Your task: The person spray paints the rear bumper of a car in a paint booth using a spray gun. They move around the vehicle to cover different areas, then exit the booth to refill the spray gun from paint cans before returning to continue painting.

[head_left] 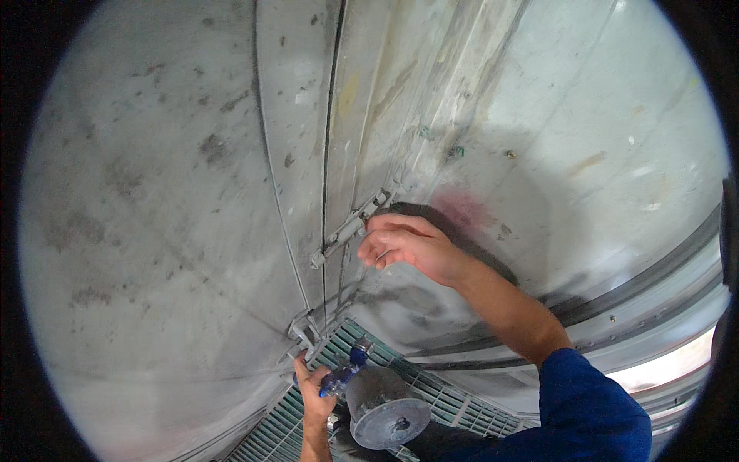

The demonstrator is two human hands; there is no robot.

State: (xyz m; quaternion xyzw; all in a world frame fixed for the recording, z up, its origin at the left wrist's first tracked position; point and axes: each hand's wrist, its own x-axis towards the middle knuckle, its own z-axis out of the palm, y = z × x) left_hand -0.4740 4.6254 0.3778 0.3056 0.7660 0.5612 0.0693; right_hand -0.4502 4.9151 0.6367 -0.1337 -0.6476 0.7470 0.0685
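Note:
My left hand is wrapped round a blue spray gun with a grey, lidded cup, low in the view, one finger extended toward a lower metal latch on the wall seam. My right hand reaches in from the right with bent, slightly separated fingers and nothing visible in them. It is just beside an upper metal latch; whether the fingertips touch it I cannot tell.
Scuffed grey panels meet at a long vertical seam. A curved wall with dark bands low down fills the right. Green floor grating lies below, beside the lower latch and under the gun.

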